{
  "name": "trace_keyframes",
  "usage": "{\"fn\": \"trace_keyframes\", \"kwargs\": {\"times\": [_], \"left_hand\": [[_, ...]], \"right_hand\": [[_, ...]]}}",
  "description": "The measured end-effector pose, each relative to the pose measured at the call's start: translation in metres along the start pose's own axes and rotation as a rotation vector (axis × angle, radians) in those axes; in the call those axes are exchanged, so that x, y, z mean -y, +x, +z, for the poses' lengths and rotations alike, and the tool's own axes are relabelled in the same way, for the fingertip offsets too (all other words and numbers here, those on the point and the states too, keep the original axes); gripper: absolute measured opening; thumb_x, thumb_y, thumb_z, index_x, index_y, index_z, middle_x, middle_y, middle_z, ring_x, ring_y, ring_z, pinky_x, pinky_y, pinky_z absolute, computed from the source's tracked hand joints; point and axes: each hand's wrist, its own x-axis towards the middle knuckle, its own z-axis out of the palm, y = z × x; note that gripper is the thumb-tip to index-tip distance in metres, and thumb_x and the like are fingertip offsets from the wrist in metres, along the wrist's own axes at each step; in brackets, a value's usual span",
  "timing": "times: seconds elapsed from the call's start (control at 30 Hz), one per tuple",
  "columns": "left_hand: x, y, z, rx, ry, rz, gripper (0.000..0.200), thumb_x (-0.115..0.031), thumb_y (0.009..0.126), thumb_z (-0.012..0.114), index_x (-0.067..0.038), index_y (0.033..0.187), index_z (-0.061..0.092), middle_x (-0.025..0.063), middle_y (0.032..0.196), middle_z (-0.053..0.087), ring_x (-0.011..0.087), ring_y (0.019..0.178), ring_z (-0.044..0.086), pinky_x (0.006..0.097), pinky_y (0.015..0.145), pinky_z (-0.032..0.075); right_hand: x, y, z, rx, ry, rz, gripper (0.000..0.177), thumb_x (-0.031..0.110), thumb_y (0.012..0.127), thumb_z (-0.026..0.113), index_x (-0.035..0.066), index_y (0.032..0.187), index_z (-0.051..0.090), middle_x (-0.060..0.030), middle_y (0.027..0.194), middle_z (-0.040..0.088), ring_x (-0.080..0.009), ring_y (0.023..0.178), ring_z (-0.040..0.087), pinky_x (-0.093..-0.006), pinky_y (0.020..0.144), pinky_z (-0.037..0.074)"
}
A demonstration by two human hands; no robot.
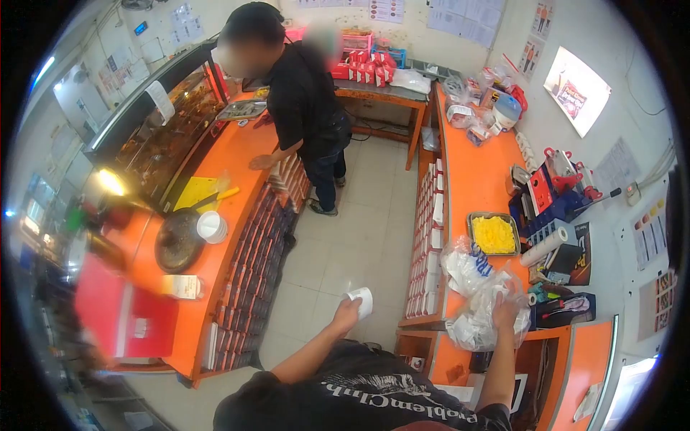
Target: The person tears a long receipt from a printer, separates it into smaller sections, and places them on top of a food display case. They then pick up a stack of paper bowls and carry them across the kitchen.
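Fingers of the left hand point(346, 314) are closed around a small white cup-like item point(363, 302), held over the floor point(316, 269) between counters. Right hand point(507, 310) is at the clear plastic bags point(472, 321) on the right-hand orange counter point(478, 169); can't tell if its fingers grip. Metal tray point(470, 231) of yellow food point(494, 235) sits just beyond the bags.

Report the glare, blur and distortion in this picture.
Head view: wide-angle curvature bows the long orange counter at left, and black vignetting swallows the corners; same head view: yellow-white glare burns out, the red rectangular box below looks smeared, the crinkled translucent plastic bag at the right hand clearer.
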Motion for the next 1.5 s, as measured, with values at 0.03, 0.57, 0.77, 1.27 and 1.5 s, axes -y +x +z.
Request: {"fn": "trace_keyframes", "kwargs": {"times": [0.03, 0.57, 0.77, 1.27, 1.5], "left_hand": [[-0.001, 0.001, 0.001, -0.005, -0.005, 0.001, 0.043, -0.018, 0.109, 0.045, 0.016, 0.133, 0.057, 0.0221, 0.124, 0.070, 0.0353, 0.106, 0.075, 0.0420, 0.101, 0.056], [-0.016, -0.002, 0.032, 0.438, 0.233, 0.199, 0.046, -0.012, 0.110, 0.047, 0.004, 0.154, 0.043, 0.0167, 0.148, 0.058, 0.0248, 0.137, 0.054, 0.0386, 0.117, 0.041], [-0.021, -0.015, 0.073, 0.927, 0.355, -0.004, 0.047, -0.012, 0.110, 0.049, 0.003, 0.154, 0.044, 0.0149, 0.149, 0.058, 0.0246, 0.137, 0.054, 0.0387, 0.118, 0.040], [0.009, -0.141, 0.194, 1.957, 1.161, -0.080, 0.055, -0.008, 0.100, 0.065, 0.004, 0.150, 0.047, 0.0158, 0.137, 0.065, 0.0248, 0.125, 0.063, 0.0382, 0.109, 0.048], [0.088, -0.247, 0.169, 2.278, 1.396, 0.138, 0.058, -0.008, 0.091, 0.074, 0.003, 0.144, 0.054, 0.0182, 0.123, 0.073, 0.0256, 0.108, 0.073, 0.0379, 0.094, 0.057]], "right_hand": [[0.003, -0.002, -0.004, -0.001, -0.002, 0.021, 0.058, 0.032, 0.109, 0.049, 0.005, 0.159, 0.039, -0.0282, 0.159, 0.041, -0.0497, 0.149, 0.030, -0.0591, 0.125, 0.018], [0.096, -0.076, -0.096, -0.282, 0.319, 0.006, 0.027, 0.016, 0.105, 0.054, -0.003, 0.116, 0.070, -0.0239, 0.113, 0.071, -0.0426, 0.108, 0.066, -0.0489, 0.097, 0.052], [0.130, -0.152, 0.012, 0.420, 0.746, 0.046, 0.037, 0.033, 0.109, 0.054, 0.001, 0.115, 0.072, -0.0166, 0.117, 0.075, -0.0264, 0.114, 0.070, -0.0416, 0.094, 0.055], [0.187, -0.389, -0.039, -0.885, 1.406, 1.088, 0.029, 0.018, 0.104, 0.067, 0.001, 0.127, 0.071, -0.0061, 0.112, 0.076, -0.0136, 0.098, 0.071, -0.0313, 0.086, 0.057], [0.214, -0.552, -0.064, -1.613, 0.997, 1.280, 0.023, 0.012, 0.106, 0.062, 0.000, 0.124, 0.071, -0.0036, 0.104, 0.075, -0.0104, 0.091, 0.069, -0.0282, 0.081, 0.056]]}}
